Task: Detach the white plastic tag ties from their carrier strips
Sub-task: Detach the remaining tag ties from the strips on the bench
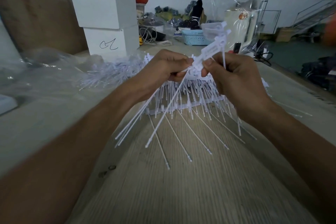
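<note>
While both hands work above the middle of the worktop [181, 196], I read the scene from my left across. Far left lies crumpled clear plastic film [36, 71], with two stacked white boxes [107, 23] behind it, the lower one marked with a black scribble. My left hand [163, 71] is curled around a bundle of white tag ties [145, 114]; their long thin shafts run from the fist down and to the left, toward me, fanning slightly and ending in small knobbed tips. Between the two hands sits the carrier strip [211, 51], a flat white ladder-like piece whose long axis climbs up and to the right, away from me, its far end blurred. My right hand [241, 82] pinches the lower end of that strip between thumb and curled fingers, and a single tie hangs down past its knuckles. Beneath the hands, on the worktop, rests a heap of more strips with ties [190, 100] attached, their shafts splayed toward me like a comb, a few long ones reaching well forward. Upper right hangs a clear plastic bag [254, 5], and a pale blue basket [194, 37] stands on the floor beyond.
</note>
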Motion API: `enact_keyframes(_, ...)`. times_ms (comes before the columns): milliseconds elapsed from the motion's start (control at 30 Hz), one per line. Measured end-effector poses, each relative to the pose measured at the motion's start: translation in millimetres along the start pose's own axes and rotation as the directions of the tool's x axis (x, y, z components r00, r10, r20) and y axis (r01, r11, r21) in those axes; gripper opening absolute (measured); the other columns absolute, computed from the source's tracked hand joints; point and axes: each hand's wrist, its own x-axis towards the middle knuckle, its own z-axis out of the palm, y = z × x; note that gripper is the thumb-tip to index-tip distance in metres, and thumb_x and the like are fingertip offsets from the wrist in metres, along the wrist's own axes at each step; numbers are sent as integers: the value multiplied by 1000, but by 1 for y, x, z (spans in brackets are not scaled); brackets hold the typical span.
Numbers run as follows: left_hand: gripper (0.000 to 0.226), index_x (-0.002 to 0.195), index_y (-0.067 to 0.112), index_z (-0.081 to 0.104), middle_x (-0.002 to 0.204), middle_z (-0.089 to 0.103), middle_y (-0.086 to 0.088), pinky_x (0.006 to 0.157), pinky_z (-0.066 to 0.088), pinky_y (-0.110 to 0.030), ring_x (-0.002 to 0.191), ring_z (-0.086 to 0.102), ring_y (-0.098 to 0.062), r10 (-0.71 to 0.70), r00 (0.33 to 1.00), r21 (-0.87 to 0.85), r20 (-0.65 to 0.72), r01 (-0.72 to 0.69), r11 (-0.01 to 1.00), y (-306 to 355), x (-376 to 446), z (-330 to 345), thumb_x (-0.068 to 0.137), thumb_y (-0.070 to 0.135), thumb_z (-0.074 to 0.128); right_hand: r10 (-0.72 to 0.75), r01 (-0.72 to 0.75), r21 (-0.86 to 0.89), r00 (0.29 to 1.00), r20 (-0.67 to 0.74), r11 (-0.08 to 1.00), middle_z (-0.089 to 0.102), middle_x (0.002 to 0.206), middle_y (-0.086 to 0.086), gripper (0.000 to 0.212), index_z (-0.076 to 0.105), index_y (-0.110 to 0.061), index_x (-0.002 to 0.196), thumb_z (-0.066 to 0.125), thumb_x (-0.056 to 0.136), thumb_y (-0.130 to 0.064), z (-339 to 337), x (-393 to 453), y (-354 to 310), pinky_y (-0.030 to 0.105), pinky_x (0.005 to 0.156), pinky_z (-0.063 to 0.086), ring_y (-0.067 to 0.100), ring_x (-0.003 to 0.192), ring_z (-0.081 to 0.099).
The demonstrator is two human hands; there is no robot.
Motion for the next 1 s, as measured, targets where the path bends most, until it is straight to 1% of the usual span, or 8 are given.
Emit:
enact_keyframes(133,39,61,11,44,50,35,9,49,30,-13,44,28,-4,13,998,69,54,-17,998,4,1,-2,100,4,50,155,-163,215,986,55,963,35,45,-5,33,64,-9,67,60,99,-16,-1,2,0,20,43,26,11,40,29)
enact_keyframes(233,42,58,-2,45,51,31,0,49,29,-15,45,26,-6,12,996,163,86,-26,986,6,0,-3,101,1,49,269,-306,330,951,156,893,25,47,0,32,60,-5,67,58,98,-13,-2,4,2,17,43,21,12,37,22)
enact_keyframes(300,43,58,-9,45,53,29,-4,51,28,-19,47,25,-10,10,994,233,107,-35,972,7,-2,-5,100,-1,50,294,-360,290,923,248,887,21,51,1,31,62,-5,70,57,99,-15,-8,6,4,16,42,19,12,38,19)
enact_keyframes(433,47,55,5,39,52,27,-1,54,25,-24,47,24,-12,-38,986,481,161,-45,876,2,-5,-7,98,5,58,351,-407,37,828,437,913,29,53,-3,29,65,-11,79,55,100,-27,-25,7,9,17,40,21,11,43,22)
enact_keyframes(533,50,56,16,36,52,28,3,56,27,-26,47,27,-11,-53,989,569,140,-37,821,-6,-5,-5,100,16,60,371,-422,53,845,386,905,31,56,-3,30,65,-15,81,52,102,-32,-34,8,11,19,41,23,11,46,23)
enact_keyframes(700,44,59,29,48,54,48,14,66,40,-31,58,54,-5,-36,999,456,6,30,890,-15,-3,-2,103,29,50,351,-410,138,880,321,902,33,57,-1,29,62,-18,93,47,103,-41,-30,3,11,22,42,24,13,45,26)
enact_keyframes(867,22,75,23,65,75,62,-5,74,38,-39,72,53,-39,-52,998,398,38,33,917,-14,-5,-1,92,25,50,431,-462,155,881,195,873,35,53,-9,30,65,-17,100,44,107,-37,-14,2,13,19,41,23,10,47,25)
enact_keyframes(1000,17,91,14,70,80,68,1,71,43,-29,74,60,-14,30,999,384,44,-45,922,-9,-9,2,98,5,57,504,-533,256,846,174,806,27,53,-8,30,67,-13,84,55,103,-32,-2,-2,14,20,38,23,10,46,23)
